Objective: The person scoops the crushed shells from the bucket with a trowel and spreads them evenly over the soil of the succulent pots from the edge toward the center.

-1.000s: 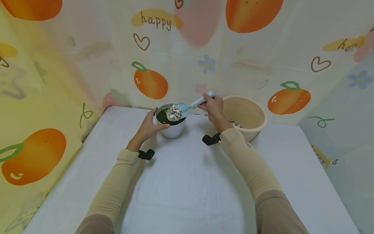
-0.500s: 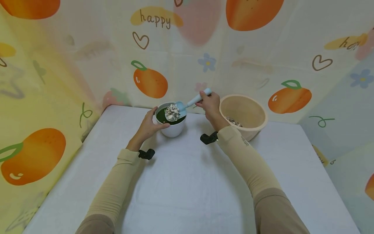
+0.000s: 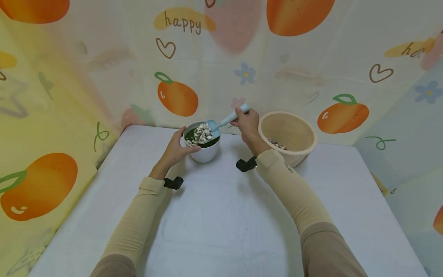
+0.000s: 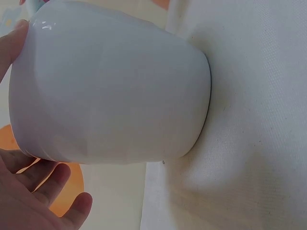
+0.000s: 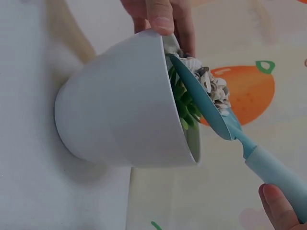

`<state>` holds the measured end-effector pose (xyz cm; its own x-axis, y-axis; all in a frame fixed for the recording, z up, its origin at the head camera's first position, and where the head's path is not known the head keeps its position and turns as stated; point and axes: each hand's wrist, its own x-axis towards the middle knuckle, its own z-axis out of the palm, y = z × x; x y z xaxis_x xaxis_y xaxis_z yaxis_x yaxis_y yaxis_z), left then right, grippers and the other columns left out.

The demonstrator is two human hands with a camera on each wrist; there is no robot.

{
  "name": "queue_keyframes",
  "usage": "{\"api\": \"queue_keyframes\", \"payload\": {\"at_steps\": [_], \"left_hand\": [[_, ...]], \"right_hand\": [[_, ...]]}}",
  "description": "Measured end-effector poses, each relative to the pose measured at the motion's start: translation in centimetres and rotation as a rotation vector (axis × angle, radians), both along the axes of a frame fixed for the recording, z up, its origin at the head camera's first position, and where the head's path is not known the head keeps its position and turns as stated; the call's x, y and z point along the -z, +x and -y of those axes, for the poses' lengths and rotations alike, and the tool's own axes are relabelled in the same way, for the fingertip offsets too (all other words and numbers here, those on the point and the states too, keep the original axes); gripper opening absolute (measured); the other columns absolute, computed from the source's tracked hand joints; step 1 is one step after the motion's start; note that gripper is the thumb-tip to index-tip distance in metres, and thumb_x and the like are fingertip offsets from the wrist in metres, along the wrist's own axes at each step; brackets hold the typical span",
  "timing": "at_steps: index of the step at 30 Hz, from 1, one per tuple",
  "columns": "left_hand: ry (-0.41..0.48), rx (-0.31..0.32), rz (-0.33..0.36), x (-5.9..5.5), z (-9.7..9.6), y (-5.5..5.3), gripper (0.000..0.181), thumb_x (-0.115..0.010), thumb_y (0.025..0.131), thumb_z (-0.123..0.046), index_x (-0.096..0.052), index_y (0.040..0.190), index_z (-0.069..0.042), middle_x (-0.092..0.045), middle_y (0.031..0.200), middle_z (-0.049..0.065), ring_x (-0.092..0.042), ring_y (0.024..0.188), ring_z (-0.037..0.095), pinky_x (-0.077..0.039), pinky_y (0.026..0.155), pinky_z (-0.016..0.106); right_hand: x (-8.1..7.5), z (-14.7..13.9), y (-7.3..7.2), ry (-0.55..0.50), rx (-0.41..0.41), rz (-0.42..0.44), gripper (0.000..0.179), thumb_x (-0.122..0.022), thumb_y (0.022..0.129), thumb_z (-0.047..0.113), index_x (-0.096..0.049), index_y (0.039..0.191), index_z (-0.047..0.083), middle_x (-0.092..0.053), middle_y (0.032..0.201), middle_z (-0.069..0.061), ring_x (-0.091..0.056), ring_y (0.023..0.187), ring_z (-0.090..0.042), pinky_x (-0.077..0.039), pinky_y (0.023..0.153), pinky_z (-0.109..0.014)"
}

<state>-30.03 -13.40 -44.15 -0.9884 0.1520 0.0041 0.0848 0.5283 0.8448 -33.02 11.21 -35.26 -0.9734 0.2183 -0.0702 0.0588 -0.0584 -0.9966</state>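
Note:
My left hand (image 3: 174, 151) holds a white flower pot (image 3: 205, 156) by its rim, thumb in front and fingers on the far left side. Inside the pot, a green leafy plant (image 5: 183, 103) shows in the right wrist view. My right hand (image 3: 250, 125) grips the handle of a light blue hand trowel (image 3: 228, 119). Its scoop, tilted down to the left, lies over the pot's mouth, heaped with small white and grey shells (image 5: 211, 85). Some white pieces lie inside the pot's left side, near my left thumb.
A large beige round tub (image 3: 301, 136) stands to the right behind my right forearm, with more shell pieces (image 3: 276, 144) on its bottom. White cloth (image 3: 214, 215) covers the table. A fruit-printed curtain (image 3: 214, 84) hangs directly behind.
The trowel and my right hand have moved slightly left over the pot. Some shells have slid off the scoop into the pot's left side. My left hand has stayed on the pot.

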Motion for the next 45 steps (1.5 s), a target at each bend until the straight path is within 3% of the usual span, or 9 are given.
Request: {"api": "queue_keyframes", "payload": {"at_steps": [6, 14, 21, 32, 45], "left_hand": [[0.0, 0.007, -0.017, 0.1, -0.1, -0.1, 0.107, -0.079, 0.079, -0.044, -0.015, 0.157, -0.009, -0.019, 0.161, 0.017, -0.021, 0.148, 0.035, -0.019, 0.118, 0.058], [0.008, 0.031, -0.038, 0.3, 0.2, -0.4, 0.106, -0.079, 0.079, -0.04, -0.014, 0.157, -0.009, -0.02, 0.16, 0.018, -0.021, 0.147, 0.035, -0.018, 0.118, 0.059], [0.041, 0.04, -0.02, 0.5, 0.3, -0.8, 0.109, -0.08, 0.078, -0.04, -0.011, 0.157, -0.009, -0.015, 0.162, 0.016, -0.016, 0.15, 0.035, -0.016, 0.119, 0.059], [0.007, -0.011, -0.052, 0.6, -0.1, 0.0, 0.11, -0.081, 0.076, -0.043, -0.014, 0.157, -0.009, -0.021, 0.16, 0.017, -0.021, 0.148, 0.035, -0.021, 0.118, 0.058], [0.021, 0.029, -0.051, 0.8, 0.4, 0.0, 0.108, -0.079, 0.078, -0.043, -0.014, 0.157, -0.01, -0.019, 0.162, 0.014, -0.018, 0.149, 0.034, -0.018, 0.118, 0.06]], "right_hand": [[0.1, -0.1, 0.2, 0.004, 0.019, -0.01, 0.032, -0.056, 0.099, 0.02, -0.055, 0.12, -0.005, -0.06, 0.093, -0.009, -0.065, 0.073, -0.013, -0.059, 0.077, -0.029], [0.6, 0.7, 0.6, -0.047, 0.049, -0.004, 0.033, -0.055, 0.1, 0.021, -0.053, 0.122, -0.004, -0.062, 0.107, -0.019, -0.068, 0.085, -0.022, -0.059, 0.08, -0.03], [1.2, 1.7, 0.7, -0.061, 0.076, -0.047, 0.031, -0.057, 0.099, 0.021, -0.054, 0.117, -0.005, -0.063, 0.1, -0.017, -0.066, 0.077, -0.018, -0.06, 0.077, -0.032], [1.3, 3.0, 1.2, -0.005, 0.053, -0.073, 0.034, -0.06, 0.098, 0.019, -0.055, 0.12, -0.006, -0.065, 0.112, -0.024, -0.068, 0.079, -0.021, -0.06, 0.074, -0.029], [1.3, 3.4, 1.3, -0.019, 0.024, -0.085, 0.035, -0.062, 0.096, 0.021, -0.053, 0.119, -0.004, -0.066, 0.112, -0.025, -0.069, 0.079, -0.019, -0.059, 0.074, -0.029]]}}
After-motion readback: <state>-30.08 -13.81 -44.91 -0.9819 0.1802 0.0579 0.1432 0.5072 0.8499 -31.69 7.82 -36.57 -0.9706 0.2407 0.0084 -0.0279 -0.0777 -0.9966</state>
